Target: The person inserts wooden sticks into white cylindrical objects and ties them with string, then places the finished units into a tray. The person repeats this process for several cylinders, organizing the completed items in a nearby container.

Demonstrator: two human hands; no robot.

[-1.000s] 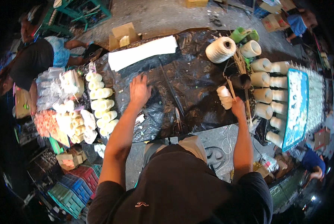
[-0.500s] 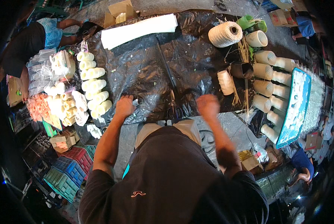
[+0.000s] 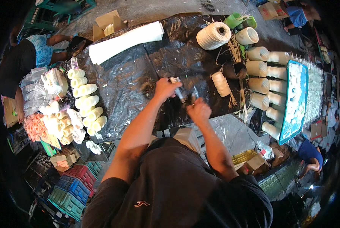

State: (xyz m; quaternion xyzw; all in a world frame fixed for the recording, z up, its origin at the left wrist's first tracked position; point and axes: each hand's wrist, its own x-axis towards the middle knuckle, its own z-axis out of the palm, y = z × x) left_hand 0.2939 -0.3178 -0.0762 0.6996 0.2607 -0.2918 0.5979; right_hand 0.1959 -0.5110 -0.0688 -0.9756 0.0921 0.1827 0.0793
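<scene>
My left hand (image 3: 165, 89) is closed over the middle of the black plastic-covered table (image 3: 130, 87). It grips a slim piece, pale at the top and darker below (image 3: 180, 92), whose kind I cannot make out. Close on its right, my right hand (image 3: 199, 111) is wrapped round scissors (image 3: 194, 92), with the metal blades pointing away from me. Both hands are apart, and the scissors' handles are hidden by my fingers. Right of the hands lies a cream ridged roll (image 3: 221, 84) with straw-like strands beside it.
A stack of white sheets (image 3: 126, 41) lies at the far side. Cream cylinders (image 3: 87, 102) line the left; more (image 3: 258, 84) stand right, near a blue-rimmed tray (image 3: 290, 102). A big twine spool (image 3: 213, 36) stands far right. Another person (image 3: 15, 60) is at the left.
My right hand has picked the scissors up off the table. My left hand has moved right and away from me, toward the right hand. The whole view has shifted slightly.
</scene>
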